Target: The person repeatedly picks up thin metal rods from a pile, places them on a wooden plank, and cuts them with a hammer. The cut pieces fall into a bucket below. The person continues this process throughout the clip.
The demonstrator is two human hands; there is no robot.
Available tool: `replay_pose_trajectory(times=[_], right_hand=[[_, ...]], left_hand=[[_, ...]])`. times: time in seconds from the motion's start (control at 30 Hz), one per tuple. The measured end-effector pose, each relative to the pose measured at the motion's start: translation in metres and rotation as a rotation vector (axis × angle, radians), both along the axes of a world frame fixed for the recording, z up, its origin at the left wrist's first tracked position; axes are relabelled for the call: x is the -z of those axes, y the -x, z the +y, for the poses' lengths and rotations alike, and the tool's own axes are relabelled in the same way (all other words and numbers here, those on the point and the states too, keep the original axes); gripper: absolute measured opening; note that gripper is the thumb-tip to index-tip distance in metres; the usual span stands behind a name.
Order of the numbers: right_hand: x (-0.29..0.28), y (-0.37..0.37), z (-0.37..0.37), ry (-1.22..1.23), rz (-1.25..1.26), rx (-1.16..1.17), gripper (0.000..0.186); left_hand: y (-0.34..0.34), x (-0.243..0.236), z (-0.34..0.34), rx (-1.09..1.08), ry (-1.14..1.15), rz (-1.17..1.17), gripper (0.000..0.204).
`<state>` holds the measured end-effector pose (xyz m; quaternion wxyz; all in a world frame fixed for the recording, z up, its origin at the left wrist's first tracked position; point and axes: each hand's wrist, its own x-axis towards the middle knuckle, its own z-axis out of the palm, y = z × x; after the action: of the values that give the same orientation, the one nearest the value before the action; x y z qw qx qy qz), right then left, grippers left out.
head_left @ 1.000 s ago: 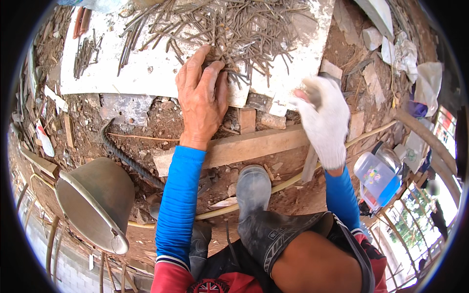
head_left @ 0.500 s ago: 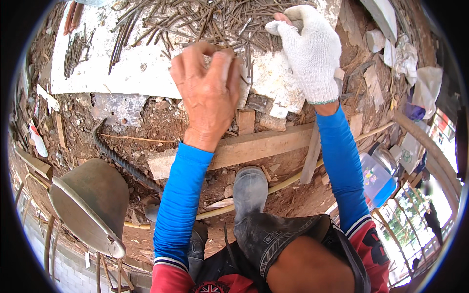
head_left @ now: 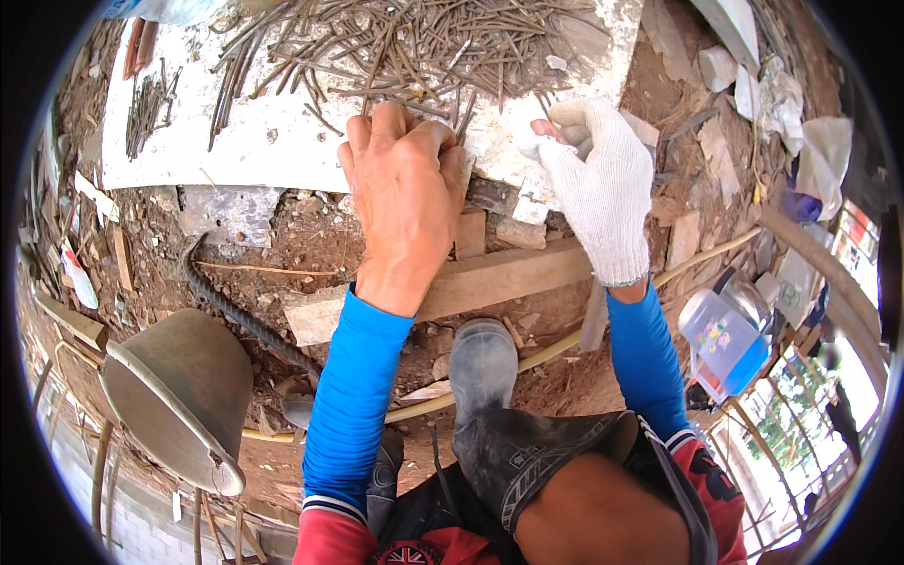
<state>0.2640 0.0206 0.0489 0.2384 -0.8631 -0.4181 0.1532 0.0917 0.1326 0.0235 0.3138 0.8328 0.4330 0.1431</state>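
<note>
My bare left hand [head_left: 400, 202] is closed, fingertips curled down at the near edge of a white board [head_left: 226, 155]. A few nails show just beyond its fingers; whether it grips any is hidden. My right hand [head_left: 603, 179] wears a white knitted glove with a bare fingertip poking out. Its fingers are curled together over the board's right part, and what they may hold cannot be made out. Dark nail tips show just past them. A large heap of rusty nails [head_left: 405, 52] covers the far middle of the board. Smaller bunches of nails [head_left: 151, 108] lie to the left.
A wooden beam [head_left: 508, 278] lies across the dirt before me. A grey bucket [head_left: 179, 395] is tipped at lower left, near a bent ribbed steel bar [head_left: 240, 315]. Right of me is a clear plastic container [head_left: 720, 339]. My boot [head_left: 482, 367] stands below the beam.
My right hand has drawn back toward me from the heap's right side. The left hand has stayed near the same spot, its fingers now curled tighter and closer together.
</note>
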Motion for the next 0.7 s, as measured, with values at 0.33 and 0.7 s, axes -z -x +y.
replay_pose_trajectory(times=[0.33, 0.7], right_hand=[[-0.001, 0.009, -0.036, 0.015, -0.039, -0.013, 0.029], [-0.012, 0.014, -0.048, 0.059, -0.048, 0.014, 0.024]], left_hand=[[-0.006, 0.004, -0.006, -0.070, 0.096, 0.041, 0.008], [0.008, -0.016, -0.008, -0.034, 0.158, -0.085, 0.010]])
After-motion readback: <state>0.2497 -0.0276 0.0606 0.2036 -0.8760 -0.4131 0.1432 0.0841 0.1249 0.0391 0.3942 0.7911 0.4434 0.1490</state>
